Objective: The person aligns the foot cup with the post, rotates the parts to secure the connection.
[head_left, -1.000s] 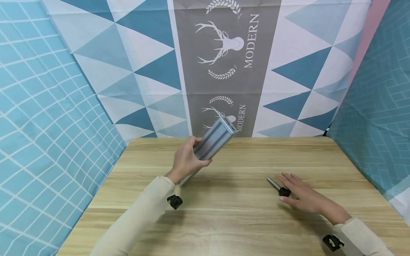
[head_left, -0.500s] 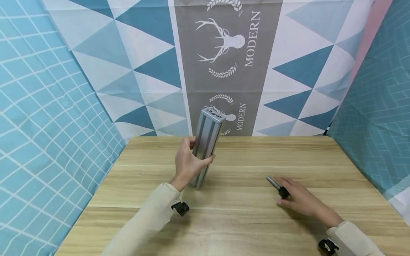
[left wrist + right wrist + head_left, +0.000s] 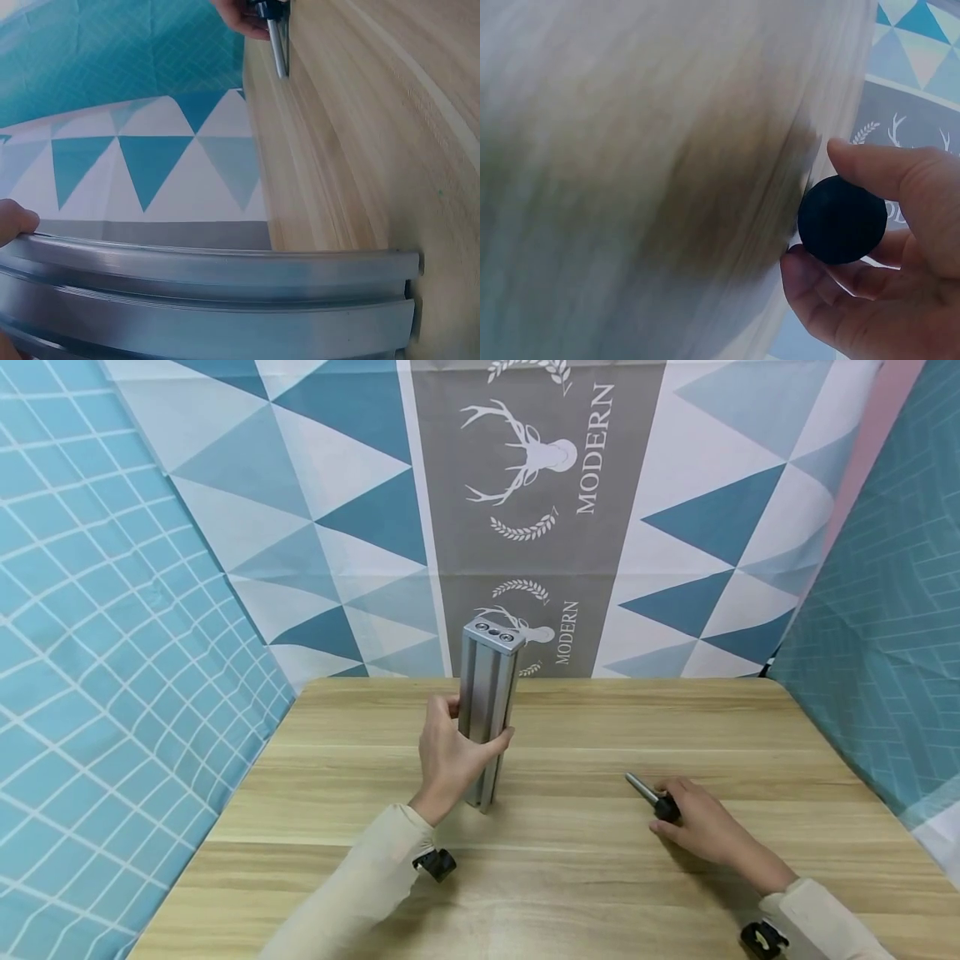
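Note:
My left hand [image 3: 453, 760] grips a silver aluminium profile [image 3: 483, 693], fingers on one side and thumb on the other. It stands nearly upright, its lower end at the table, and holes show in its top end. Grooves run along the profile [image 3: 210, 300] in the left wrist view. To the right, my right hand [image 3: 708, 827] curls thumb and fingers round the black knob [image 3: 666, 808] of a metal rod [image 3: 642, 788]. From the right wrist view, the round black knob [image 3: 843, 220] sits between thumb and fingertips; the rod is hidden behind it.
The wooden table [image 3: 570, 877] ends at a patterned cloth [image 3: 360, 527] hanging behind it. A blue gridded cloth [image 3: 97, 610] hangs on the left, and a teal one [image 3: 877, 635] on the right.
My left hand has swung the profile from a strong tilt to nearly upright and lowered its bottom end. My right hand's fingers, stretched over the knob before, have curled round it.

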Available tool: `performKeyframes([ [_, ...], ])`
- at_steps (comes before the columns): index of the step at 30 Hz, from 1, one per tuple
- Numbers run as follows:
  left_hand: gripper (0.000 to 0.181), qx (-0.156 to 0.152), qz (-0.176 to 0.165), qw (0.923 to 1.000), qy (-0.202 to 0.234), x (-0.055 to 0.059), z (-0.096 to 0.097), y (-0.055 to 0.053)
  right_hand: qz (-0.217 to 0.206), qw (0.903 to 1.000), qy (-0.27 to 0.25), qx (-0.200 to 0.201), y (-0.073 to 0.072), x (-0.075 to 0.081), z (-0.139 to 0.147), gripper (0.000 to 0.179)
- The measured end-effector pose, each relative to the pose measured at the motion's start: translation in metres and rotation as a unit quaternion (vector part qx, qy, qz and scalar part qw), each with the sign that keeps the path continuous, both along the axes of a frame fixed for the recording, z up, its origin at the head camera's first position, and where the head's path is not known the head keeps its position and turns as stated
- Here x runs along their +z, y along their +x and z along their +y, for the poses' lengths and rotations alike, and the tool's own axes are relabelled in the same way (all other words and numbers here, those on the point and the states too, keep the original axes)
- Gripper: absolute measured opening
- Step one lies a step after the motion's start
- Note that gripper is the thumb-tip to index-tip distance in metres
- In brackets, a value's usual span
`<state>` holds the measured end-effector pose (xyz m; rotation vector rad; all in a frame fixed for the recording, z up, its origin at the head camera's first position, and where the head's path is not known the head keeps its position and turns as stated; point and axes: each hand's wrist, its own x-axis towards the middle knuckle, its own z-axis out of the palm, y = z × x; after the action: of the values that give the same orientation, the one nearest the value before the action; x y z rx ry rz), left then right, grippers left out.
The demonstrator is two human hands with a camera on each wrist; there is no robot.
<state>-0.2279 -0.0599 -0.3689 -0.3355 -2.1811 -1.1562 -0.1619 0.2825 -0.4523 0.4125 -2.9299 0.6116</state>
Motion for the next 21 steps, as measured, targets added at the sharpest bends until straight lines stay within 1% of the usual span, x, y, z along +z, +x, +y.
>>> performKeyframes([
  [4,0.066,0.003,-0.012,0.9998,0.016,-0.0018,0.0022,0.0021,-0.001,1.0000,-0.005,-0.006,-0.0005,0.0005,-0.0013,0.039],
  [11,0.068,0.013,-0.031,0.9989,0.034,-0.0047,0.0040,0.0061,-0.001,1.0000,-0.004,-0.005,-0.0020,0.0003,-0.0018,0.036],
  [16,0.070,0.019,-0.024,0.9992,0.028,-0.0070,0.0031,0.0079,-0.004,0.9999,-0.007,-0.009,-0.0025,0.0004,-0.0021,0.037],
  [19,0.071,0.016,-0.015,0.9995,0.024,-0.0087,0.0012,0.0094,-0.008,0.9998,-0.012,-0.015,-0.0021,0.0012,-0.0028,0.037],
  [21,0.072,0.011,-0.016,0.9996,0.022,-0.0093,0.0002,0.0106,-0.014,0.9995,-0.017,-0.020,-0.0018,0.0020,-0.0030,0.037],
])
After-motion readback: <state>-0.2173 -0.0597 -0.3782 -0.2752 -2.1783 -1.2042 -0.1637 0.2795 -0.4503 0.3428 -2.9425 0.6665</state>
